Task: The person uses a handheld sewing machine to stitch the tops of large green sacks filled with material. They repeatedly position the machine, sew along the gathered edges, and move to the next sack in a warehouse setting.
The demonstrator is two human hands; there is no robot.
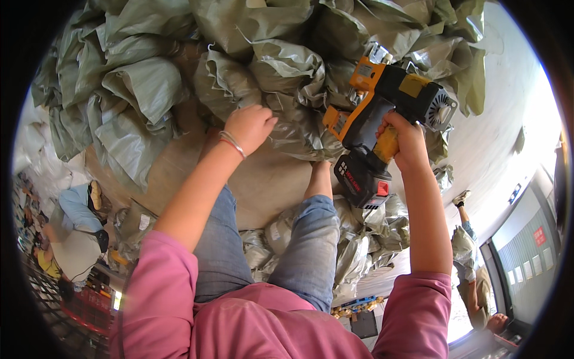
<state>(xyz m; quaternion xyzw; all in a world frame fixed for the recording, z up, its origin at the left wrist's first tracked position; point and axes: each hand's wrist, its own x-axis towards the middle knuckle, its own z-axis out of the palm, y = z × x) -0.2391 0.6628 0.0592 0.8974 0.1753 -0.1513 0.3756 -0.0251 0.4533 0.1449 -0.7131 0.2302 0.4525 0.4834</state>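
My right hand (pixel 402 139) is wrapped around the yellow-taped handle of a cordless battery tool, which looks like a portable bag-closing machine (pixel 381 103); it has an orange and black body and a black battery pack below. The tool's head lies over filled, grey-green woven plastic sacks. My left hand (pixel 253 128), with bangles at the wrist, is curled just in front of a sack (pixel 226 85) whose top edge is crumpled. Whether its fingers pinch a thread or a sack edge cannot be told. Another gathered sack (pixel 287 67) stands between the left hand and the tool.
More woven sacks (pixel 139 89) are heaped in front and to the left, and others (pixel 354 251) lie behind my legs. A person (pixel 78 242) bends at the far left near a red crate (pixel 87 309). Another person (pixel 475 282) is at the far right, by a grey shutter (pixel 529 242).
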